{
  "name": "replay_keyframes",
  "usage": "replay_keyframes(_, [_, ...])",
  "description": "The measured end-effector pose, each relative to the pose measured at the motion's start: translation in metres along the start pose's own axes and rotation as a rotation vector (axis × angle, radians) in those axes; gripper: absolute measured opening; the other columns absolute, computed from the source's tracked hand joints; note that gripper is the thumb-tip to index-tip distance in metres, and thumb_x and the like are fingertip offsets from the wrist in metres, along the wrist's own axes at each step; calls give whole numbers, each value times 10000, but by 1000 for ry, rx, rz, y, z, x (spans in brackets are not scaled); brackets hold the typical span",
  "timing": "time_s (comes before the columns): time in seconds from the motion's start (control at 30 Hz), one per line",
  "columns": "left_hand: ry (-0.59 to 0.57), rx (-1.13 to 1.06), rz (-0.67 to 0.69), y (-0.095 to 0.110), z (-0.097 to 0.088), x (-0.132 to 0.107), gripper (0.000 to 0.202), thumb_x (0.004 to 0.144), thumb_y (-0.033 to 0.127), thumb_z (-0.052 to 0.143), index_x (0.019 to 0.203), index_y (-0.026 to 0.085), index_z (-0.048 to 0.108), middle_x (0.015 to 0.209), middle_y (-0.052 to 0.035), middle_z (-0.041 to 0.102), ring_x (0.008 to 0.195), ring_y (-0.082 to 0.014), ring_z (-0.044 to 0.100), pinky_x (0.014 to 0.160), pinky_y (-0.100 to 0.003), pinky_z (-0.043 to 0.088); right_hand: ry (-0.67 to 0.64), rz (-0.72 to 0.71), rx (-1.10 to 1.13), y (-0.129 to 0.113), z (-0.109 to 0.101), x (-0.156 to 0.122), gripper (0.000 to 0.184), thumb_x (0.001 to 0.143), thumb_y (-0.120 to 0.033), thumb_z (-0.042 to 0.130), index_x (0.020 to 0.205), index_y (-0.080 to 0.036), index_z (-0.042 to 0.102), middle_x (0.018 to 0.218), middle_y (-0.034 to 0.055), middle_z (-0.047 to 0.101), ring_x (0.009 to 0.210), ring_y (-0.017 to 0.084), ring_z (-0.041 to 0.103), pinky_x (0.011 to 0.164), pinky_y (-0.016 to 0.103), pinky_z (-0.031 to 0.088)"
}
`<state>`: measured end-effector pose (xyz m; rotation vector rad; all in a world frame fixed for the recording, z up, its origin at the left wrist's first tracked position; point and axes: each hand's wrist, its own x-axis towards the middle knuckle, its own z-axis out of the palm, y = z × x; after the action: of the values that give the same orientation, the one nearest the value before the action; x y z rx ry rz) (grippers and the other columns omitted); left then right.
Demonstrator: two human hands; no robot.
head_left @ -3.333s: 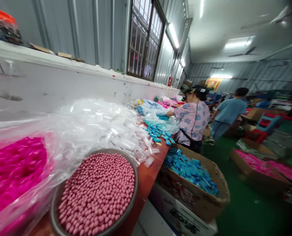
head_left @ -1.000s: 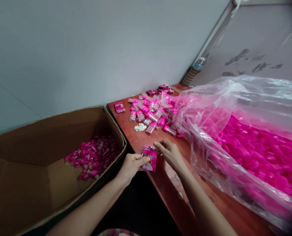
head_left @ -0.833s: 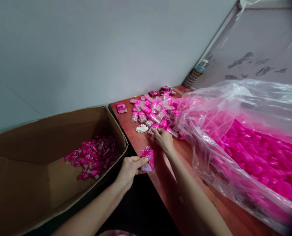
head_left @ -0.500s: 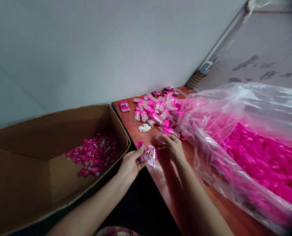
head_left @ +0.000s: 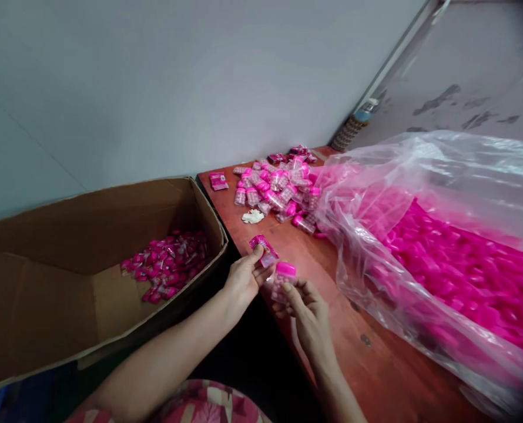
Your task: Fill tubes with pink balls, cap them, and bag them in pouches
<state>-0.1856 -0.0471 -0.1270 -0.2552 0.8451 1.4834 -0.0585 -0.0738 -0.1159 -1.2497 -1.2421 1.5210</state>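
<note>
My left hand (head_left: 246,275) pinches a pink printed plastic label sleeve (head_left: 265,251) over the table's near edge. Close beside it, my right hand (head_left: 306,302) grips a small clear candy jar (head_left: 282,281) with a pink cap and pale pink balls inside. The jar stands nearly upright in my fingers, just below and right of the sleeve; whether the two touch, I cannot tell. Beyond my hands lies a heap of similar capped jars (head_left: 274,197). A crumpled white scrap (head_left: 253,216) rests in front of that heap.
To the left, a cardboard box (head_left: 116,308) holds many wrapped pink jars (head_left: 168,261). A clear plastic bag (head_left: 347,258) full of pink caps (head_left: 455,270) covers the right of the red table (head_left: 402,358). Flat pink packs (head_left: 218,181) and a bottle (head_left: 354,124) sit near the wall.
My right hand has come back from the heap toward my left with a jar. The left hand still holds a sleeve, now tilted, and the view has shifted slightly.
</note>
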Motion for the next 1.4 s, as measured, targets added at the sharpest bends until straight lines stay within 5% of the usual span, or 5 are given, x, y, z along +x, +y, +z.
replay_keyframes(0.37, [-34,-12,-3,-7,3,-4,119,714,180,640,757,82,587,695,-78,637,603,-147,622,592,-253,520,-11,20,39,14,-1,2,276,746,-395,586,869,-154,534,654,16,614,485,123,580,418,211,466])
replay_keyframes(0.6, [-177,111,23,-9,-3,-7,203,652,247,697,702,88,581,586,-27,599,480,-103,558,480,-211,464,-22,13,65,11,4,3,237,749,-376,591,850,-168,539,647,4,620,467,106,570,415,195,456])
replay_keyframes(0.83, [-285,222,61,-2,-4,-9,248,652,284,694,765,87,595,709,-77,640,617,-150,608,603,-265,492,52,-2,16,12,3,5,242,750,-375,589,845,-160,536,701,29,628,515,112,574,439,206,460])
replay_keyframes(1.4, [-334,488,46,-12,-5,-11,314,538,329,756,609,80,579,521,-16,556,402,-76,468,401,-202,379,21,-49,40,20,2,3,230,756,-369,583,871,-173,547,716,21,632,538,118,578,461,220,476])
